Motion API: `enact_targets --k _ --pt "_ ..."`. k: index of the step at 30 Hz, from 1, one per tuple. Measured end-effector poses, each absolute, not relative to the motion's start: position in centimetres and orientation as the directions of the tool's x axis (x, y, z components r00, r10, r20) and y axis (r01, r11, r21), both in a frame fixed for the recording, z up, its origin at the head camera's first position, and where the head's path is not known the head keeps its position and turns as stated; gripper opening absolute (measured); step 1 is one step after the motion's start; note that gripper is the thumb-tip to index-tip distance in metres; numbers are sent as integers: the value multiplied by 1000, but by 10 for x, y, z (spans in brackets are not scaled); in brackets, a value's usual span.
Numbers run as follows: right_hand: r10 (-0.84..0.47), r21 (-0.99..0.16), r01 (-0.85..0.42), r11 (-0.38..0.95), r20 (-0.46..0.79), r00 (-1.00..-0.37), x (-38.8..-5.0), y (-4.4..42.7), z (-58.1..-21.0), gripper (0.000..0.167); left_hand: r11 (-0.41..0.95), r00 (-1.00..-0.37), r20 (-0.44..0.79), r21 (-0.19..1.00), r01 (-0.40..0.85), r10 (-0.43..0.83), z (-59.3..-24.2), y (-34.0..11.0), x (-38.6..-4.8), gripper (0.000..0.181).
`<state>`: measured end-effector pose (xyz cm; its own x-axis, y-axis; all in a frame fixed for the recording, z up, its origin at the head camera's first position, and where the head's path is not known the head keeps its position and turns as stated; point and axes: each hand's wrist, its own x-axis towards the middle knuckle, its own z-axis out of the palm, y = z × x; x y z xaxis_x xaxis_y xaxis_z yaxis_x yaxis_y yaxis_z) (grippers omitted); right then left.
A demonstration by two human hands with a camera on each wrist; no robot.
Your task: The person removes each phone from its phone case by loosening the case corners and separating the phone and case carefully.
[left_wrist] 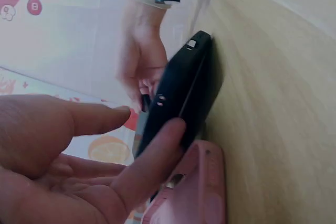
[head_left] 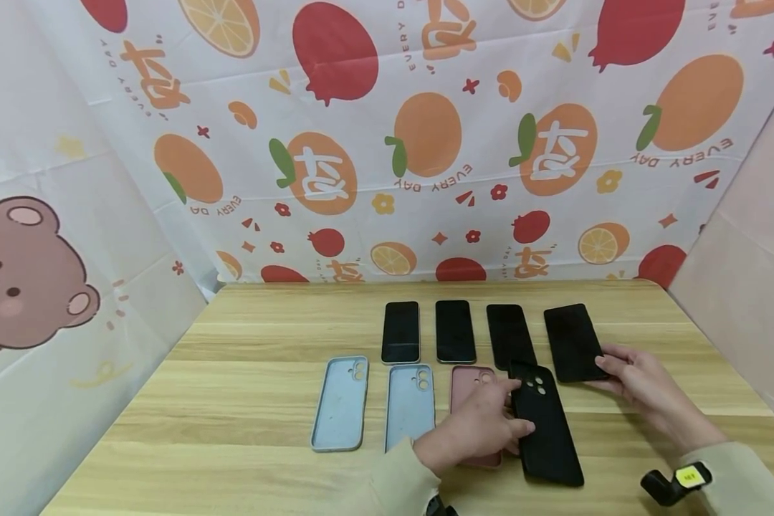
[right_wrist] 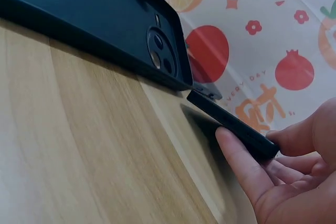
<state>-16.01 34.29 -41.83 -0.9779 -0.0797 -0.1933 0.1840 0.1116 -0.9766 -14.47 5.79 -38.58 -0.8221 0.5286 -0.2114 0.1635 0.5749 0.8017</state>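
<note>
A black phone case (head_left: 550,437), hollow side up with camera holes at its upper end, lies tilted with its left edge raised. My left hand (head_left: 484,424) holds it along that edge; its thumb reaches over the case in the head view, and one finger (left_wrist: 170,132) touches its side in the left wrist view. My right hand (head_left: 641,383) pinches a black phone (head_left: 574,342) by its lower right corner, thumb on top and fingers beneath. In the right wrist view the phone (right_wrist: 233,124) leans up off the table. Under my left hand, a pink case (head_left: 466,383) is partly hidden.
Three dark phones, the left (head_left: 400,333), middle (head_left: 454,333) and right (head_left: 511,335), stand in a row at the back. Two light blue cases, one far left (head_left: 340,405) and one beside it (head_left: 410,401), lie in front. A fruit-printed cloth (head_left: 361,236) hangs behind the wooden table (head_left: 251,401).
</note>
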Motion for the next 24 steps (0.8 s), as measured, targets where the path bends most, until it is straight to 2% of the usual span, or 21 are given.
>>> enact_targets --k 10,17,21,24 --pt "-18 -950 190 246 -201 -979 -160 348 -422 65 634 -809 -263 755 166 526 -376 56 -138 65" --pt "30 -851 144 505 -149 -988 -153 342 -412 62 657 -809 -276 734 170 518 -369 54 -136 63" --pt "22 -851 123 511 -130 -991 -150 339 -408 62 664 -802 -270 721 199 534 -368 52 -135 61" --pt "19 -857 113 503 -120 -993 -149 337 -407 62 665 -776 -250 696 271 579 -369 51 -134 57"
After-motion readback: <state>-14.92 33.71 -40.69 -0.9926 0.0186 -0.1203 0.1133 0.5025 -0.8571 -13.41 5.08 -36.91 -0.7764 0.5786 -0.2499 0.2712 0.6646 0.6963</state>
